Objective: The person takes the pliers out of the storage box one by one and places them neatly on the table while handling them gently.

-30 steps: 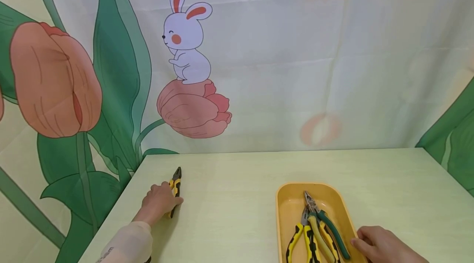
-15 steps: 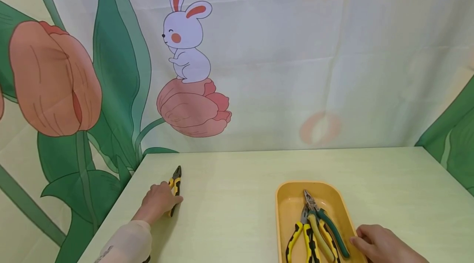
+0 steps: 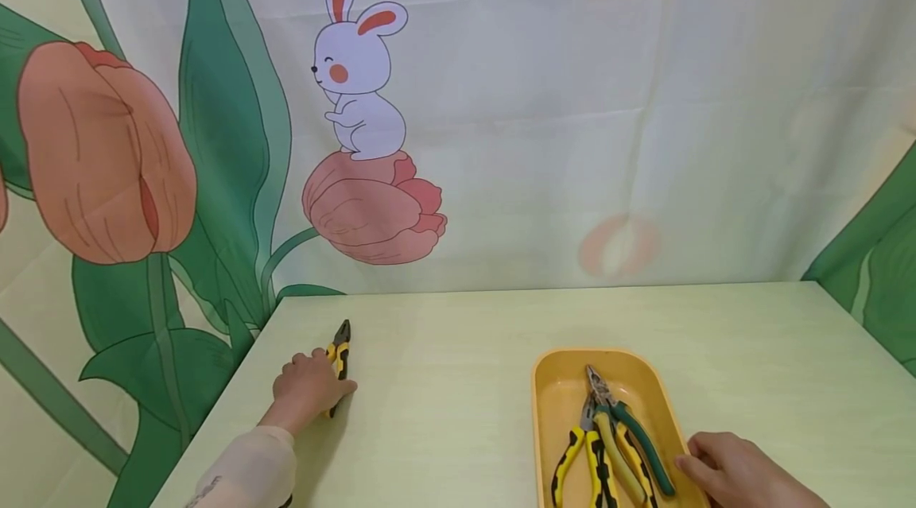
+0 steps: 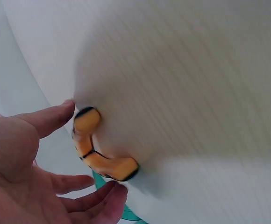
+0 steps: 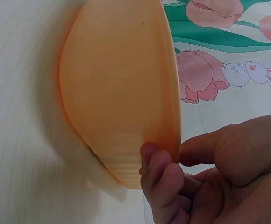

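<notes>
On the left of the table, in the head view, lies a pair of pliers (image 3: pixel 343 347) with yellow and black handles, dark jaws toward the wall. My left hand (image 3: pixel 308 389) is over the handles, thumb stretched out. Seen from the left wrist, thumb and fingers stand spread on either side of the handle ends (image 4: pixel 119 169). My right hand (image 3: pixel 737 470) pinches the right rim of a yellow tray (image 3: pixel 558 397). From the right wrist, the thumb is at the inner side of the rim and curled fingers (image 5: pixel 161 172) are against the outer wall.
Several pliers lie together in the tray, among them one with yellow-black handles (image 3: pixel 568 464) and one with a green handle (image 3: pixel 647 448). The pale table (image 3: pixel 444 381) ends at a printed cloth (image 3: pixel 501 174) with tulips and a rabbit.
My left thumb has moved slightly outward from the pliers. The right hand, the tray and its pliers stay where they were.
</notes>
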The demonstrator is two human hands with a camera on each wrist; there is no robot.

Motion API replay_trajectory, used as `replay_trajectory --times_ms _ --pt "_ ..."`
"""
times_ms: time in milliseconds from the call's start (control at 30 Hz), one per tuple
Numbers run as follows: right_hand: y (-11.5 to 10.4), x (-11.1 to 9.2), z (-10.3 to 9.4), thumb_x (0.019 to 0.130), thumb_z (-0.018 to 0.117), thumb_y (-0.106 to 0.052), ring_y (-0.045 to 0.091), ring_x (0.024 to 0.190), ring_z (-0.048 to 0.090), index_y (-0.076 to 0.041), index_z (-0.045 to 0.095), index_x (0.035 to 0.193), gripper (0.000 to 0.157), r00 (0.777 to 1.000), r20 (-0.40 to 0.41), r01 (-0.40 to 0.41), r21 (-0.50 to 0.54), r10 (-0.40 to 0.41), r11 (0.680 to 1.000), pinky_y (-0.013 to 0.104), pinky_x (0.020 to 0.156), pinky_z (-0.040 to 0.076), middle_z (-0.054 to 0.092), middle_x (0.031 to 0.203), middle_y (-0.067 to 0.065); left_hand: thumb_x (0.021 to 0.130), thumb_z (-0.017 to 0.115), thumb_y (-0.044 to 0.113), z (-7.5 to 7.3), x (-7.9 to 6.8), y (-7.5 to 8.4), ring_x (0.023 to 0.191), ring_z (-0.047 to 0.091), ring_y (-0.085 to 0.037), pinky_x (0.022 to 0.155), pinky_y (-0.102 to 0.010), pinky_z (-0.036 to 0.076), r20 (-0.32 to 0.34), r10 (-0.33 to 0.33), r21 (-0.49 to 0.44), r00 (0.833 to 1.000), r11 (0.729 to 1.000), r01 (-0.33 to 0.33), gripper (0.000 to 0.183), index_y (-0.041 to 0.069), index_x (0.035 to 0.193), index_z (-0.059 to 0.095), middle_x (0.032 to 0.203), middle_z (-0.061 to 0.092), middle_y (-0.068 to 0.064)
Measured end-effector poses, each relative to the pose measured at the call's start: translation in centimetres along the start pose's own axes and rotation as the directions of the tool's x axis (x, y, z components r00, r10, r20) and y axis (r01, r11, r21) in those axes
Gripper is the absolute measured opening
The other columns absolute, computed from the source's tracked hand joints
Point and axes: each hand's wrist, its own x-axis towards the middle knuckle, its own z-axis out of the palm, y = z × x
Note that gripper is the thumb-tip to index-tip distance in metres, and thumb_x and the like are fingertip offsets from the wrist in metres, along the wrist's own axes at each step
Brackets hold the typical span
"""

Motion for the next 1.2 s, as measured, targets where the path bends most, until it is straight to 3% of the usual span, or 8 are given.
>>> replay_trajectory --times_ms 200,433,700,1000,1200 --pt "0.0 -0.1 0.1 0.1 0.055 -0.022 0.016 0.069 0.05 -0.002 0.057 0.091 0.022 1.0 0.013 -0.004 0.015 0.003 1.0 0.028 0.066 0.042 0.048 0.072 0.003 0.087 0.068 0.042 -0.1 -0.9 1.4 0.098 0.053 -0.044 0.08 -0.055 0.047 -0.072 0.048 0.05 0.996 0.998 -0.044 0.07 -0.013 0.124 0.047 0.108 0.05 -0.032" --pt "0.3 0.1 0.2 0.1 0.055 -0.022 0.016 0.069 0.051 -0.002 0.058 0.092 0.021 1.0 0.016 -0.018 0.025 0.018 1.0 0.028 0.067 0.042 0.049 0.072 0.004 0.087 0.069 0.042 -0.3 -2.2 3.3 0.101 0.055 -0.046 0.081 -0.059 0.047 -0.114 0.1 0.042 0.988 0.994 -0.096 0.069 -0.013 0.124 0.049 0.113 0.053 -0.033" --pt "0.4 0.4 0.2 0.1 0.056 -0.022 0.016 0.069 0.051 -0.003 0.058 0.092 0.021 1.0 0.015 -0.024 0.014 0.024 1.0 0.028 0.067 0.042 0.049 0.072 0.004 0.088 0.068 0.043 -0.3 -3.5 4.8 0.103 0.059 -0.045 0.081 -0.061 0.049 -0.092 0.14 0.028 0.986 0.99 -0.138 0.068 -0.008 0.128 0.049 0.121 0.053 -0.031" --pt "0.2 0.1 0.2 0.1 0.055 -0.022 0.016 0.069 0.05 -0.002 0.057 0.091 0.022 1.0 0.009 -0.008 0.001 0.008 1.0 0.028 0.067 0.041 0.048 0.072 0.004 0.088 0.068 0.045 -0.3 -5.0 6.3 0.102 0.06 -0.039 0.085 -0.06 0.049 -0.04 0.134 -0.043 0.99 0.99 -0.136 0.071 -0.005 0.134 0.05 0.124 0.055 -0.027" --pt "0.0 0.0 0.2 0.1 0.055 -0.021 0.015 0.069 0.05 -0.003 0.056 0.089 0.022 1.0 0.004 -0.001 -0.009 0.001 1.0 0.029 0.067 0.041 0.047 0.071 0.003 0.088 0.069 0.045 0.0 -6.1 7.5 0.102 0.062 -0.036 0.081 -0.056 0.051 -0.056 0.155 -0.103 0.986 0.982 -0.16 0.069 -0.004 0.134 0.051 0.123 0.056 -0.024"
